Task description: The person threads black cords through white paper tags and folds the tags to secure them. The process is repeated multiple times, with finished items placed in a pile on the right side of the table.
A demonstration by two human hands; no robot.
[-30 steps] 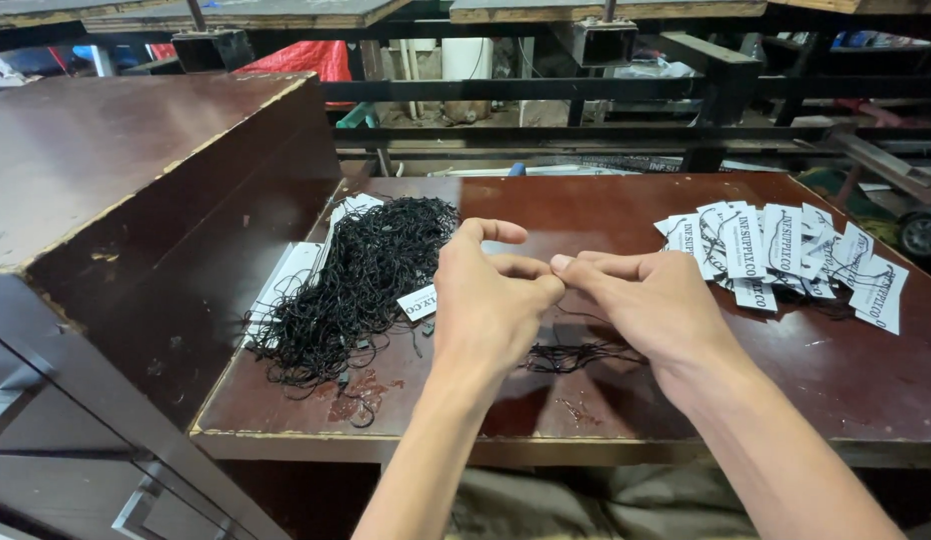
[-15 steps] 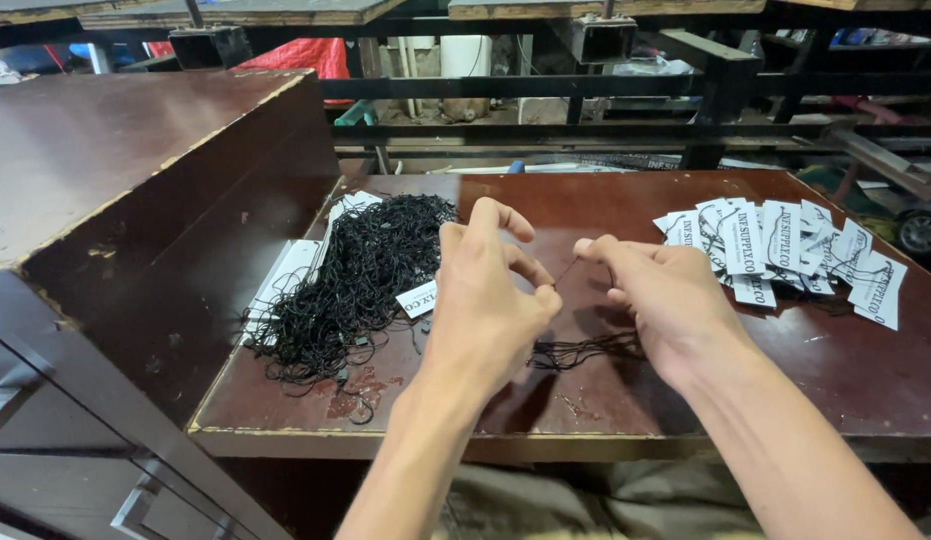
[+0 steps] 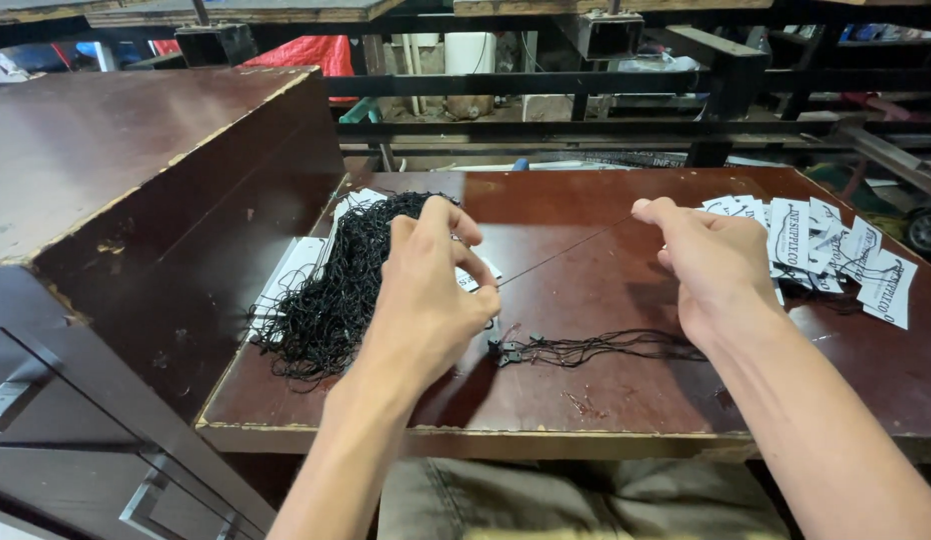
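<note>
I see both forearms reaching forward over the dark reddish-brown wooden table [image 3: 586, 200], bare to the elbow. My left hand [image 3: 426, 300] is raised with its back to the camera, thumb and forefinger pinched together on one end of a thin black string [image 3: 566, 250], the other fingers curled loosely above. My right hand [image 3: 711, 255] is lifted further right, fist-like, its fingertips closed on the other end, so the single string runs taut and slanting between the two hands, just above the tabletop.

Below the hands, one small bundle of black strings with little tag ends [image 3: 586, 348] lies flat on the table, stretched left to right. To the left sits one big tangled heap of black strings [image 3: 336, 285], wiry and matted, resting on a few white paper sheets [image 3: 291, 275]. At the far right, a scattered pile of white printed paper tags [image 3: 826, 250] overlaps loosely; I cannot count them exactly.

One tall dark wooden cabinet [image 3: 116, 160] with a scuffed top stands against the table's left edge.
</note>
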